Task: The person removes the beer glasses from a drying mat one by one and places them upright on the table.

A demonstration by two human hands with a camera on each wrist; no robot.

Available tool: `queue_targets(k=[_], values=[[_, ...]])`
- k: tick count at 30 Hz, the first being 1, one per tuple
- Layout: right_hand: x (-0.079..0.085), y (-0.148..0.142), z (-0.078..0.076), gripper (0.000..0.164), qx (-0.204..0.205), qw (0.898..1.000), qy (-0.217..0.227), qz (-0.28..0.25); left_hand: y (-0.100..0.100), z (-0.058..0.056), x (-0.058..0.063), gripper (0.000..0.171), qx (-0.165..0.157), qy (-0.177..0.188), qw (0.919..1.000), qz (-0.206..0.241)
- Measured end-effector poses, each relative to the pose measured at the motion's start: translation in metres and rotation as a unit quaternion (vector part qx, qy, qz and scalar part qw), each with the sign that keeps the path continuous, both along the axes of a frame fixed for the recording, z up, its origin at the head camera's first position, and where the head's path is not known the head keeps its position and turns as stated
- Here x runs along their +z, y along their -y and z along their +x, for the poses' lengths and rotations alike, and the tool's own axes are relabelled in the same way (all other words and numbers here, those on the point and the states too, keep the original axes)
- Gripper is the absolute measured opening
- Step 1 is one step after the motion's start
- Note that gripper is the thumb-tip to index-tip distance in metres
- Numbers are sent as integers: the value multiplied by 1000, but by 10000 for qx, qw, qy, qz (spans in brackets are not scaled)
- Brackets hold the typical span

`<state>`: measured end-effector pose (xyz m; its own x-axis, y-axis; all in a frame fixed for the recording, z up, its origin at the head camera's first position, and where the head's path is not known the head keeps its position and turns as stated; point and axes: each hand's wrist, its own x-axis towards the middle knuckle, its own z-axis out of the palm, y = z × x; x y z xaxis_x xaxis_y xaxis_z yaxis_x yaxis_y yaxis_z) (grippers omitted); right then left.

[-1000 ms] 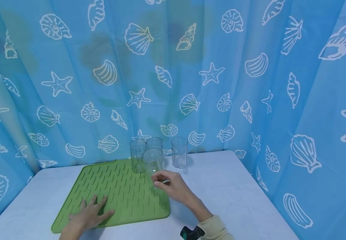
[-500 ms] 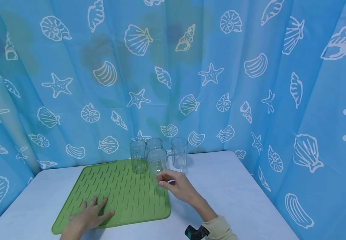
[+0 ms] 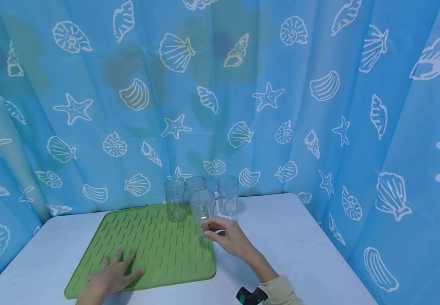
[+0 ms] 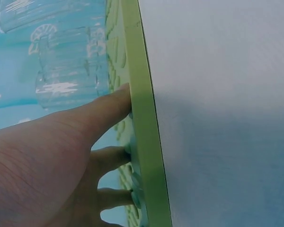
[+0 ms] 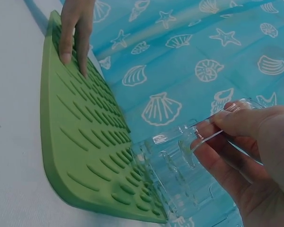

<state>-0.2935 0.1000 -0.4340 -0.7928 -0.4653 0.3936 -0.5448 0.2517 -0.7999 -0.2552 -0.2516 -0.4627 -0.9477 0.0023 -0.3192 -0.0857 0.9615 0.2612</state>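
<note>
My right hand [image 3: 225, 237] pinches the handle of a clear glass mug [image 3: 202, 204] over the mat's right side. In the right wrist view, thumb and fingers close round that mug's handle [image 5: 209, 140]; whether its base touches the mat I cannot tell. My left hand [image 3: 113, 273] rests with spread fingers on the near left part of a green ridged mat [image 3: 147, 241]. Another glass mug [image 3: 176, 201] stands at the mat's back right, with a further glass [image 3: 196, 183] partly hidden behind. A clear glass [image 3: 227, 195] stands on the table to the right.
A white-covered table [image 3: 281, 237] carries the mat and glasses. Behind it and along the right side hangs a blue curtain [image 3: 265, 152] with white shell prints. The glasses stand close together near the table's back edge.
My right hand has shifted a little to the right with the glass mug, away from the mug on its left. The left hand stays in place on the mat.
</note>
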Motion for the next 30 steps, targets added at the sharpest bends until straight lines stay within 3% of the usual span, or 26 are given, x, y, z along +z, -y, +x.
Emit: queue_targets(k=[11,14,17,22,30], values=[[0,-5,-2,21,-98,9997,-221,-70,-6,4,6,100,-110,-20,9997,-230],[2,-6,-3,20,-141,9995,-262,-134,-7,5,8,96,-250,-60,9996,-141],[4,-7,-3,20,-179,9992,-291,-190,-11,4,11,89,-545,-339,9978,139],[7,-8,-4,22,-201,9991,-283,-261,-24,1,19,73,-1070,-1069,9867,598],[11,-11,-1,19,-194,9984,-300,-434,-56,-12,36,64,-1455,-1809,9611,1493]])
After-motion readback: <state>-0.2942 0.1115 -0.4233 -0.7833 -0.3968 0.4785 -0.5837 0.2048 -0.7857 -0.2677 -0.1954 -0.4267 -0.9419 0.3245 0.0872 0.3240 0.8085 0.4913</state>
